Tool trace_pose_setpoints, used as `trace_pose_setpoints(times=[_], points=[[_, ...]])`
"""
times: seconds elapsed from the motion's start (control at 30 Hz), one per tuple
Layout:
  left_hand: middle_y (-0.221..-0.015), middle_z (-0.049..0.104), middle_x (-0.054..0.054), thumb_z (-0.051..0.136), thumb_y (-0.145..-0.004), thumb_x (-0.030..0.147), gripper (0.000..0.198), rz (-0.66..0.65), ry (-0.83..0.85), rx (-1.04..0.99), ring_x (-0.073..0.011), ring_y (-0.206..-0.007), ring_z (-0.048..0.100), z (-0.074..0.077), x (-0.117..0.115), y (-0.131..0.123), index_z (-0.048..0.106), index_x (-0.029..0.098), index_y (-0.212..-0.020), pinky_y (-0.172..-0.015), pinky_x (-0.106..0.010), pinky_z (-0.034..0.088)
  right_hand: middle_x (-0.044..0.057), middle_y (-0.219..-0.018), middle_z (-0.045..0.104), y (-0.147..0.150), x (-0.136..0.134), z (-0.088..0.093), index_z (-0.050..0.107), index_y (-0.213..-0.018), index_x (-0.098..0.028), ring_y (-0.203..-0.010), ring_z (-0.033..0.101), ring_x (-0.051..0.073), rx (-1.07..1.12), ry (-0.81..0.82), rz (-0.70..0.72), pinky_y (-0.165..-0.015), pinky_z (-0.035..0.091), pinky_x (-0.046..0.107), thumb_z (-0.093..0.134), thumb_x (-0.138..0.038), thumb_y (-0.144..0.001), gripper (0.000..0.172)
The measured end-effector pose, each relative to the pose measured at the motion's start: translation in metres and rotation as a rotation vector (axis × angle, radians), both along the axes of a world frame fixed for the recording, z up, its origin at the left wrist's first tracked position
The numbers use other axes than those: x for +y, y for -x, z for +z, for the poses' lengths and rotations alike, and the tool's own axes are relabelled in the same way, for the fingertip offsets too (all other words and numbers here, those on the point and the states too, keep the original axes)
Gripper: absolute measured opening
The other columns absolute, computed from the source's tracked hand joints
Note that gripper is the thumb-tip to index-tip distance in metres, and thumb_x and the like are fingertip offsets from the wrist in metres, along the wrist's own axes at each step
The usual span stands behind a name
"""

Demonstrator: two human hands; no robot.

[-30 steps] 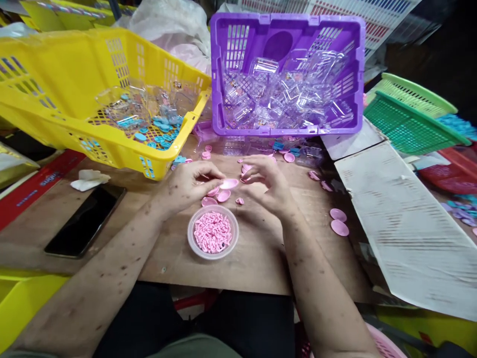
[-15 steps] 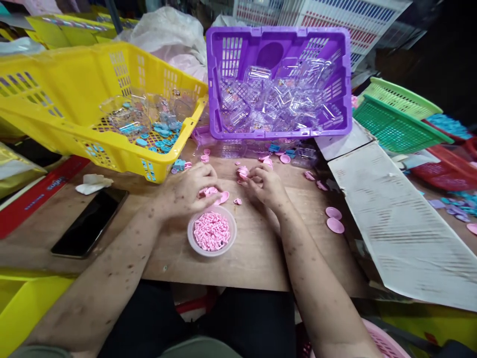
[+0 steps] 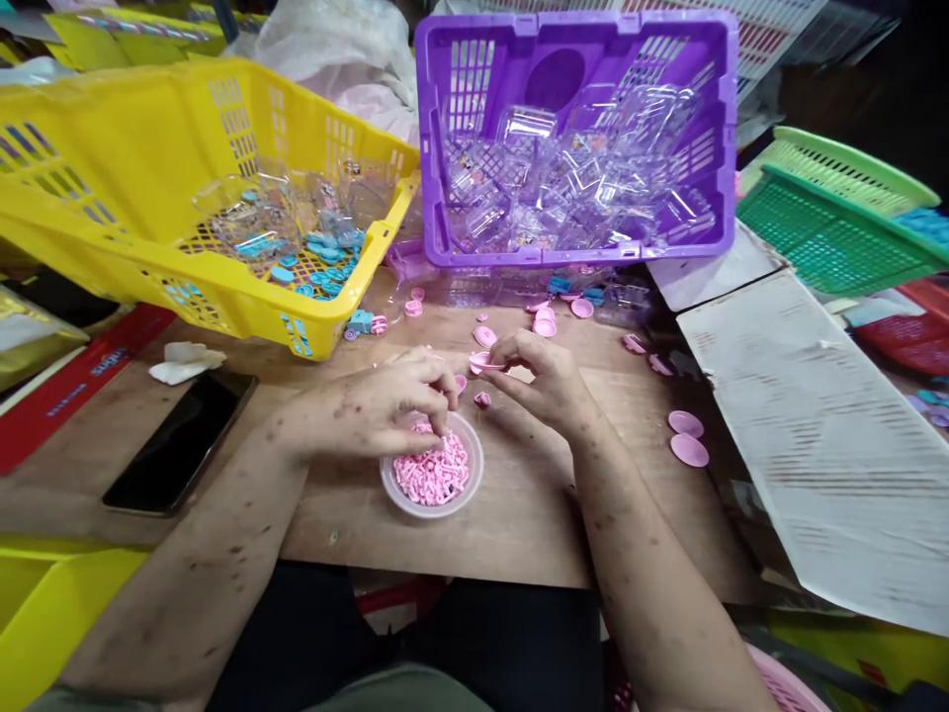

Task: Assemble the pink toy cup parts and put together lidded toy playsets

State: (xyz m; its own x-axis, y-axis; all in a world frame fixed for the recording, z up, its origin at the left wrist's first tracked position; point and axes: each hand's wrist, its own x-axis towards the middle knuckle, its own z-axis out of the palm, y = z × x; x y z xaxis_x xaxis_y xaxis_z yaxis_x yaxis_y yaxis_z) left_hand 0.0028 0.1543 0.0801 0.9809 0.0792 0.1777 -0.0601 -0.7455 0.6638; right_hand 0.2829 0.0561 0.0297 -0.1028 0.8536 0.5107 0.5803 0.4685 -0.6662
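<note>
The left hand (image 3: 389,405), palm down with fingers curled, hangs with thumb and fingertips over a clear tub (image 3: 432,511) of small pink pieces (image 3: 437,475); whether they pinch one is too small to tell. The right hand (image 3: 545,384), wrist raised, has thumb and fingers closed on a shallow pink part (image 3: 484,363) beyond the tub's right side. Beneath is a wooden worktop (image 3: 519,514), with a phone (image 3: 180,442) at left and yellow (image 3: 148,252) and purple baskets (image 3: 578,259) behind.
</note>
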Motion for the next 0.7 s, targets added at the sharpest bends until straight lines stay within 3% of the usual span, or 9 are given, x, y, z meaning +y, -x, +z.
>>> trace_pose_setpoints(times=[0.17,0.33,0.57,0.7], points=[[-0.102,0.081,-0.002,0.075,-0.103,0.024,0.004,-0.021,0.178,0.061,-0.0178,-0.095,0.073,0.004,-0.001,0.003,0.076,0.020,-0.104,-0.087,-0.028,0.055,0.003,-0.091,0.074,0.008,-0.006,0.006,0.070,-0.093,-0.022,-0.080,0.072,0.017,0.150,0.102,0.088,-0.075,0.065,0.033,0.084,-0.050,-0.103,0.033],[-0.119,0.087,-0.006,0.075,-0.105,0.021,0.014,-0.054,0.285,0.031,-0.0210,-0.113,0.080,0.001,0.000,0.001,0.086,0.025,-0.113,-0.102,-0.032,0.060,0.004,-0.094,0.075,0.012,-0.009,0.011,0.072,-0.094,-0.021,-0.083,0.073,0.017,0.200,0.129,0.158,-0.077,0.066,0.033,0.087,-0.043,-0.102,0.028],[-0.116,0.089,-0.007,0.075,-0.104,0.019,0.022,-0.002,0.368,0.025,-0.0224,-0.108,0.085,0.009,-0.001,0.003,0.089,0.027,-0.119,-0.095,-0.031,0.066,0.004,-0.095,0.076,0.015,-0.012,0.015,0.072,-0.095,-0.021,-0.082,0.075,0.017,0.176,0.121,0.191,-0.074,0.065,0.031,0.086,-0.040,-0.103,0.025],[-0.112,0.086,-0.008,0.084,-0.101,0.026,0.026,0.163,0.455,-0.159,-0.0203,-0.097,0.083,0.010,-0.003,0.004,0.084,0.023,-0.127,-0.084,-0.028,0.066,0.004,-0.092,0.078,0.015,-0.012,0.016,0.072,-0.095,-0.023,-0.085,0.076,0.019,0.116,-0.017,0.154,-0.079,0.064,0.035,0.085,-0.032,-0.103,0.018]])
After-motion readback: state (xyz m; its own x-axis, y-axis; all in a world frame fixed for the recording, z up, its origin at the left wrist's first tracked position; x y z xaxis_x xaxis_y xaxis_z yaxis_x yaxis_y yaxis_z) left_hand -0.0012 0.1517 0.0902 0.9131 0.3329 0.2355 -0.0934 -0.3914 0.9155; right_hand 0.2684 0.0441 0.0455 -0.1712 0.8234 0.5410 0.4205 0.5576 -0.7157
